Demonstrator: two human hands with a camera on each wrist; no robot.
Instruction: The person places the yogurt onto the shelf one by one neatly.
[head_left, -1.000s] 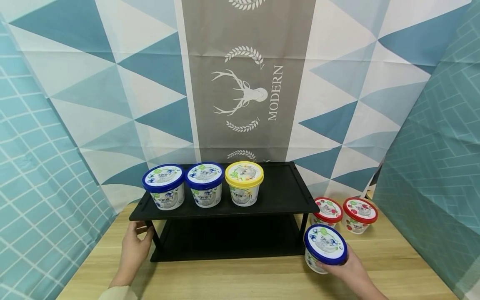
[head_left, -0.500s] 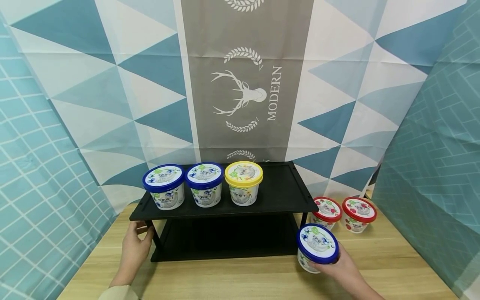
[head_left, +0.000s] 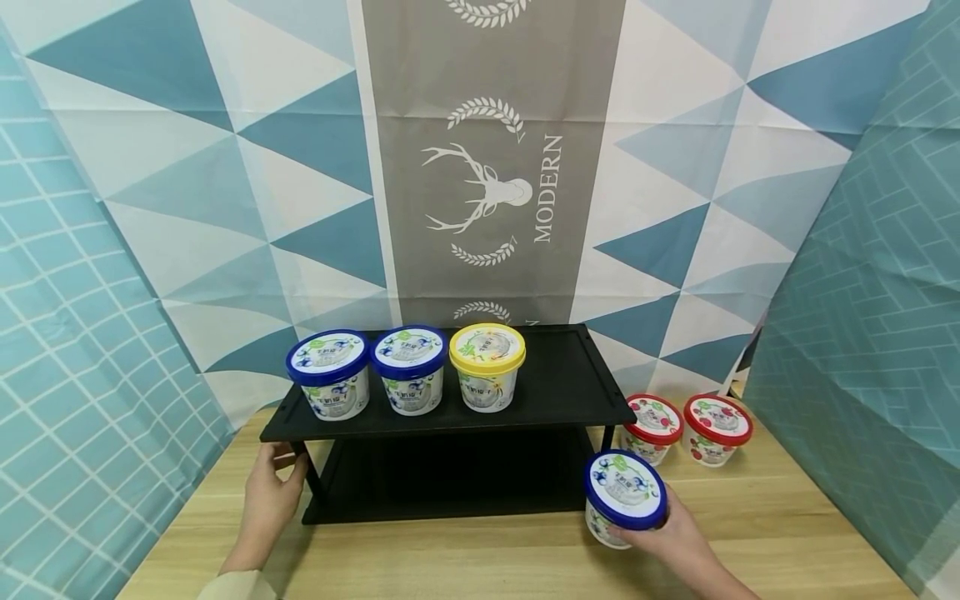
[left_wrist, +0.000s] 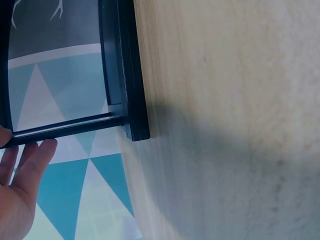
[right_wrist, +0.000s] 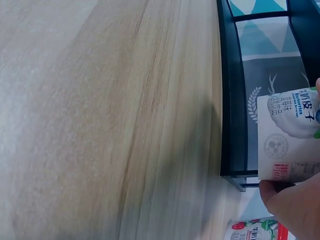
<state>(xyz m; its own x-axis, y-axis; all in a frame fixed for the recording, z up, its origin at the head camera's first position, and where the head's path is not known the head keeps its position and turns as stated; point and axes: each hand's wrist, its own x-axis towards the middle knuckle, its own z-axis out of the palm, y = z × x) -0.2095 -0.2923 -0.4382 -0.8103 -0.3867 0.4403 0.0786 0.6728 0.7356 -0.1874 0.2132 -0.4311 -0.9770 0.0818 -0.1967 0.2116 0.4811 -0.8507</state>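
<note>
A black two-tier shelf rack [head_left: 555, 379] stands on the wooden table. At its left end my left hand [head_left: 272, 492] holds the leg just under the upper shelf; in the left wrist view the thumb and fingers [left_wrist: 37, 162] lie on opposite sides of that leg. My right hand [head_left: 671, 533] grips a blue-lidded yogurt tub [head_left: 626, 489], slightly tilted, in front of the rack's right leg. Its blueberry-printed side shows in the right wrist view. Two blue-lidded tubs [head_left: 330, 375] and a yellow-lidded tub [head_left: 487, 367] stand in a row on the upper shelf.
Two red-lidded tubs [head_left: 717, 429] stand on the table right of the rack, one partly behind the upper shelf's corner. Patterned cloth [head_left: 495, 167] hangs behind, with teal cloth at both sides. The lower shelf [head_left: 450, 475] lies under the upper one.
My right hand has carried the blue-lidded tub left, toward the rack's right leg. My left hand stays at the left leg, and the tubs on the shelf have not moved.
</note>
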